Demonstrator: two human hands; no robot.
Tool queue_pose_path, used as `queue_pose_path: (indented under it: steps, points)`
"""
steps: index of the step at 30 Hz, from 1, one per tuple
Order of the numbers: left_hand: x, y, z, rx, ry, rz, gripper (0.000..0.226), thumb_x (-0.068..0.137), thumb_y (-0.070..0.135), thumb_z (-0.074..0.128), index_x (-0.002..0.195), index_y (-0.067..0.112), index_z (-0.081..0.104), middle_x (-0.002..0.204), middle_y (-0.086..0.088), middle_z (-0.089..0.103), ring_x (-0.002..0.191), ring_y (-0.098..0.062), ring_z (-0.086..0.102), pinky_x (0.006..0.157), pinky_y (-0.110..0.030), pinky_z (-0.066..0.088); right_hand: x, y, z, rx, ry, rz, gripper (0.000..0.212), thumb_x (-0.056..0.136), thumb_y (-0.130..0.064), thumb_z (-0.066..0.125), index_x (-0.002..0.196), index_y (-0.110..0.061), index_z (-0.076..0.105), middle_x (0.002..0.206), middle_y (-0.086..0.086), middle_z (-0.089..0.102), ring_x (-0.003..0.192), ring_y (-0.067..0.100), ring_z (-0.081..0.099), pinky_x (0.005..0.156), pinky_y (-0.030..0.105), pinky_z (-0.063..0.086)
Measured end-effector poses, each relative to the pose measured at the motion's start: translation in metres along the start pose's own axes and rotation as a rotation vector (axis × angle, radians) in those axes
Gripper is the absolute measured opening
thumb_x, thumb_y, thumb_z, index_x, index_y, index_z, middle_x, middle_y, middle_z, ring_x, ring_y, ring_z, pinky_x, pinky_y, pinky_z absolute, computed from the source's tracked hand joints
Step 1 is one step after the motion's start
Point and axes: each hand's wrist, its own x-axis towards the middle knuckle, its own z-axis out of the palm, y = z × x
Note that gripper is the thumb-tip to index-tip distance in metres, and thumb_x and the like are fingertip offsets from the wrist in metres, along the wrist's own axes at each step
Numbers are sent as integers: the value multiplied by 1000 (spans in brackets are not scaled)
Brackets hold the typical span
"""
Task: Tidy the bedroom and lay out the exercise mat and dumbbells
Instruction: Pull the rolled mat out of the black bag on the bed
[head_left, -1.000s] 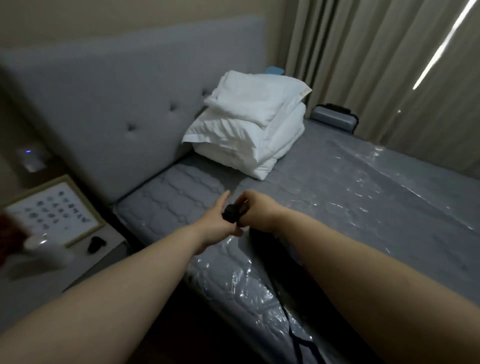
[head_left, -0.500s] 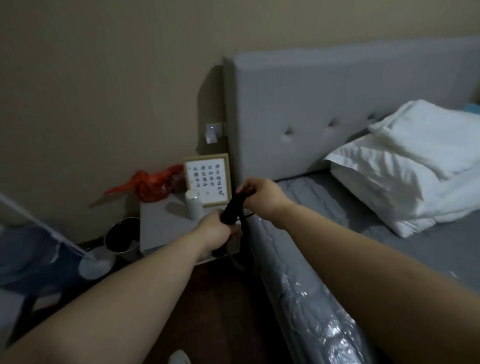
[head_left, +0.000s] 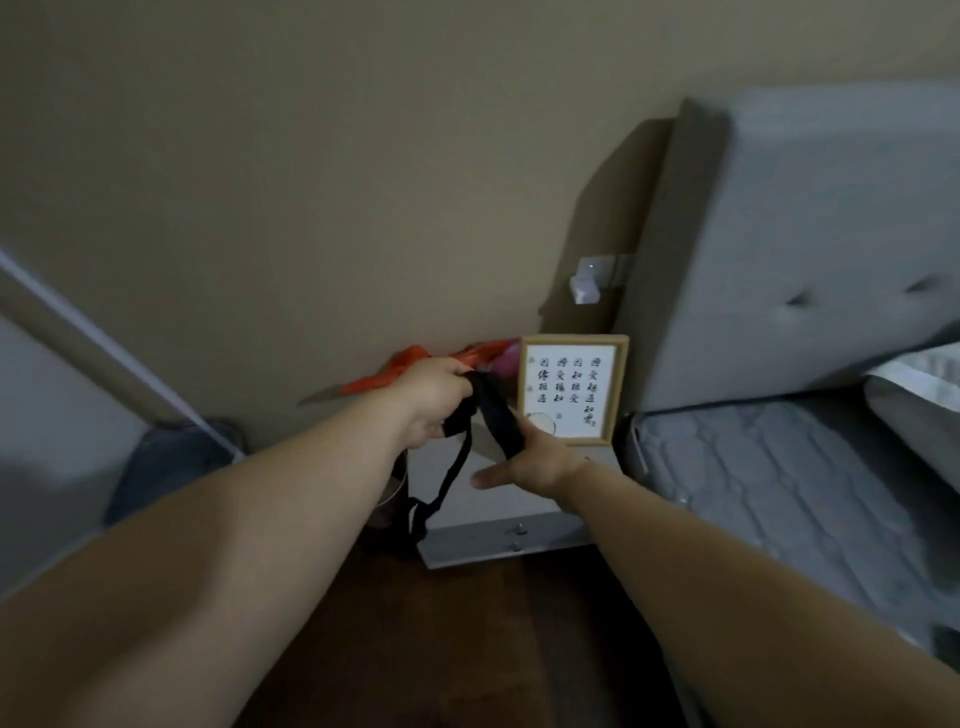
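Now black strap (head_left: 491, 415) spans both hands — left (head_left: 434, 402) grips, right (head_left: 535, 457) pinches w/ thumb out.

Framed print (head_left: 570, 389), wooden frame, standing on the bedside table (head_left: 498, 540): four vertical columns of black brush-written Chinese characters on white, with small red seal marks. The characters are too blurred to read with certainty. No other text, brand or number is legible.
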Motion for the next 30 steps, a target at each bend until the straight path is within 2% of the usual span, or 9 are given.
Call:
queue_pose_path:
  steps: [3,7,13,16,18,21,23,26,30]
  points:
    - [25,13,-20,-80,-4,-11,28,92,1,43,81,22,58,77,-5,61,68,-16,58,54,-24,47,39,-24,20,189,-70,-60,63,69,-12,83,121,-23,49,113,-11,59,104,7,55,77,15,46]
    - [63,17,-47,-98,134,10,32,89,-5,38,76,20,54,79,-11,56,73,-25,54,64,-32,47,96,-46,27,144,27,-29,25,85,-14,68,109,-12,61,104,12,66,90,20,56,76,30,44]
    - [115,-11,-83,-47,396,-97,24,87,-3,50,93,20,56,105,-16,63,93,-32,63,77,-41,53,181,-54,20,-144,3,-42,32,89,-16,61,120,-10,59,116,14,64,106,31,58,94,45,46]
    - [147,-29,-88,15,428,-151,27,87,0,54,106,19,56,110,-15,63,98,-33,63,87,-45,53,220,-49,10,-239,-48,-24,27,88,-18,63,114,-10,62,104,9,66,88,22,58,76,32,46]
    - [166,-44,-83,51,397,-185,29,88,2,56,115,12,56,106,-14,64,90,-29,65,83,-41,55,234,-40,2,-309,-78,11,23,87,-20,64,108,-11,62,90,5,62,77,19,56,67,28,43]
    - [198,-66,-68,193,304,-232,20,87,5,57,105,4,63,77,-5,63,60,-13,57,53,-21,48,259,-18,-7,-344,-108,86,14,86,-18,65,98,-11,62,83,4,62,67,16,57,58,23,46]
    - [213,-75,-59,180,257,-281,17,86,3,55,101,-1,63,80,-15,65,64,-22,62,59,-27,53,267,-12,-11,-417,-150,122,12,87,-21,61,92,-10,62,85,5,67,70,19,65,64,26,54]
    - [249,-89,-45,162,214,-359,19,88,3,52,104,0,60,94,-20,66,85,-32,65,82,-42,55,286,7,-21,-393,-116,216,25,82,-20,65,104,-10,61,96,7,69,84,24,68,77,36,57]
    - [279,-100,-35,261,118,-370,28,90,11,55,118,9,52,110,-15,60,97,-29,57,87,-36,49,288,26,-34,-326,0,311,68,78,-19,72,138,-18,40,126,8,56,111,25,55,81,25,43]
